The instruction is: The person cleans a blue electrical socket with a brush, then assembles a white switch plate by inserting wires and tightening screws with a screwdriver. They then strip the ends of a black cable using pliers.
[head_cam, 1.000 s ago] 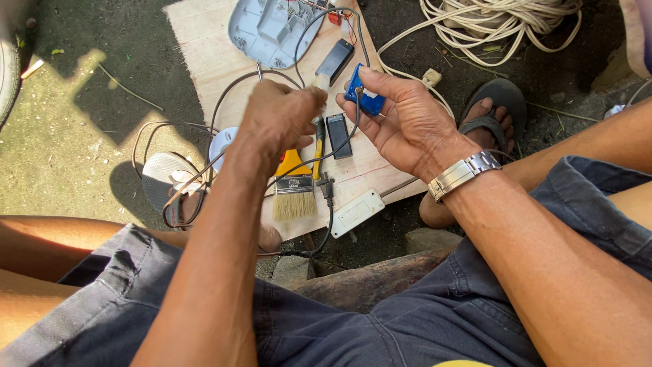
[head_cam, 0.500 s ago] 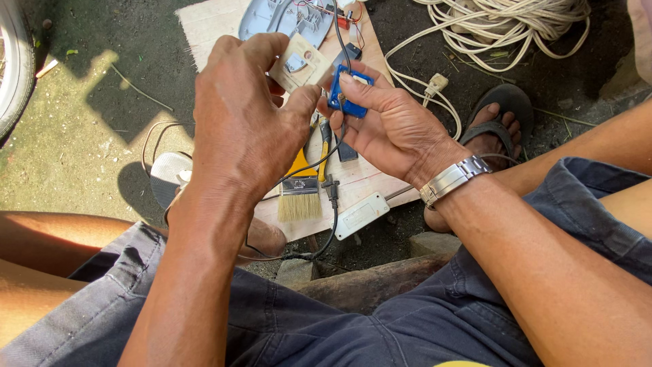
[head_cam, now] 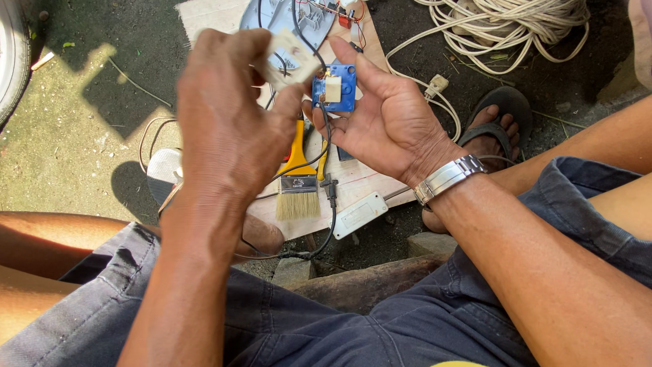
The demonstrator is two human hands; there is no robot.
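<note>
My left hand [head_cam: 227, 129] is raised in front of me, its fingers pinched on a small cream plastic part [head_cam: 292, 58] with a black wire trailing from it. My right hand [head_cam: 387, 122], with a metal watch [head_cam: 448, 178] on the wrist, lies palm up and holds a small blue circuit board [head_cam: 336, 88] with a white component on it between thumb and fingers. The two pieces sit close together, a little apart. A black cable [head_cam: 331, 204] hangs down from them over the board below.
A wooden board [head_cam: 360, 178] on the ground carries a yellow-handled paintbrush [head_cam: 297, 187], a white rectangular cover [head_cam: 360, 214] and a grey plastic housing [head_cam: 278, 17]. A coil of cream cord [head_cam: 509, 30] lies at the top right, my sandalled foot [head_cam: 496, 129] beside it. A tyre [head_cam: 10, 54] stands at the left.
Both hands have risen closer to the camera. The blue board has turned to face up in my right palm, and my left hand has brought the cream part next to it.
</note>
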